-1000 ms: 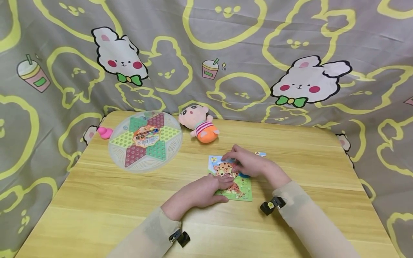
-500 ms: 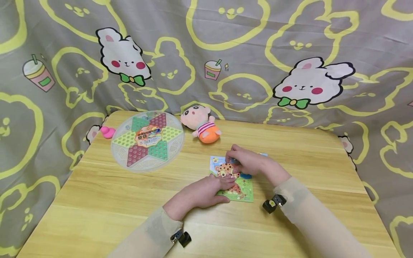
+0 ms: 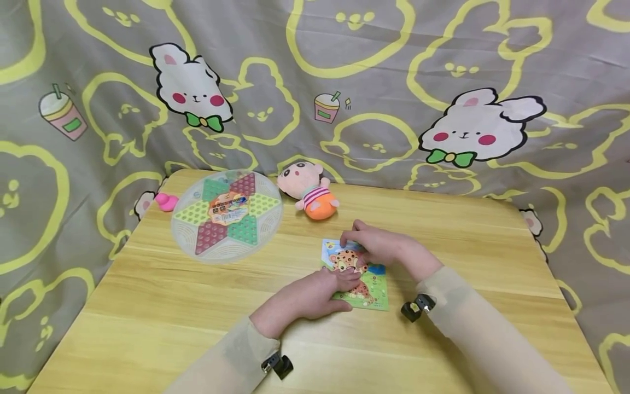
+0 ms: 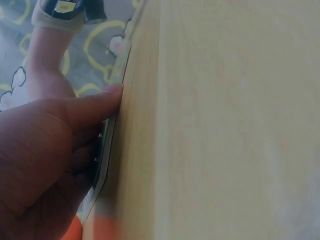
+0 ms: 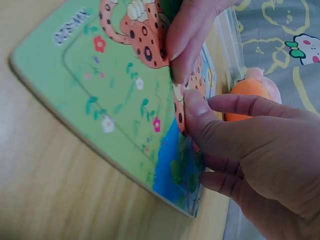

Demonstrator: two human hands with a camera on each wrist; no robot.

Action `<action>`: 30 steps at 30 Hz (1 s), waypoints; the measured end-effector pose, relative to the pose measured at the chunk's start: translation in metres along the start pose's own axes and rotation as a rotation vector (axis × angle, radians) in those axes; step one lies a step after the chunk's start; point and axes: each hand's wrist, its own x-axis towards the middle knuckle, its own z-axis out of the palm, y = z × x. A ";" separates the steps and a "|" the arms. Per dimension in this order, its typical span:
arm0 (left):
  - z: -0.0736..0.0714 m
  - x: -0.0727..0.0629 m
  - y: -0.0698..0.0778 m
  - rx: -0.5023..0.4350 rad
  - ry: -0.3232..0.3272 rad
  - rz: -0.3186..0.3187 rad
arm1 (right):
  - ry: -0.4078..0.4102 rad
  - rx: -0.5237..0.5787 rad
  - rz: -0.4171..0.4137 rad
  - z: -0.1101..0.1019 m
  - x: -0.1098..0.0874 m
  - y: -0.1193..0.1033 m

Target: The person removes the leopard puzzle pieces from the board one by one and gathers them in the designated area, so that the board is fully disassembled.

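A leopard jigsaw puzzle [image 3: 369,284] on a thin green and blue board lies on the table in the head view. My left hand [image 3: 315,291] rests over its lower left, fingers straight across the leopard and thumb by the near edge; the left wrist view shows that thumb [image 4: 97,105] at the board's rim. My right hand [image 3: 381,244] is at the upper right part, fingers bent. In the right wrist view its thumb [image 5: 197,107] presses on the leopard's head while other fingers reach the board's far edge. Both hands cover much of the picture.
A round Chinese checkers board [image 3: 197,189] lies at the back left, with a pink toy duck [image 3: 167,202] beside it. Behind the puzzle is a doll [image 3: 312,191] with orange bottoms. A patterned curtain [image 3: 275,33] hangs behind the wooden table [image 3: 147,306].
The light blue piece beyond my right wrist has gone from sight. My right hand shifts slightly at the puzzle's top, and my left hand stays put. The whole view drifts a little.
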 end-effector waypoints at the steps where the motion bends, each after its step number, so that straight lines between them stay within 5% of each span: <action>1: 0.000 0.000 0.000 0.001 0.000 0.001 | -0.005 0.005 0.001 -0.001 0.000 -0.001; 10: 0.000 0.000 0.003 0.001 -0.003 -0.001 | 0.011 0.032 -0.004 -0.002 0.000 -0.003; 30: 0.001 -0.001 0.001 -0.017 -0.002 -0.002 | 0.209 0.048 0.057 0.016 -0.014 0.001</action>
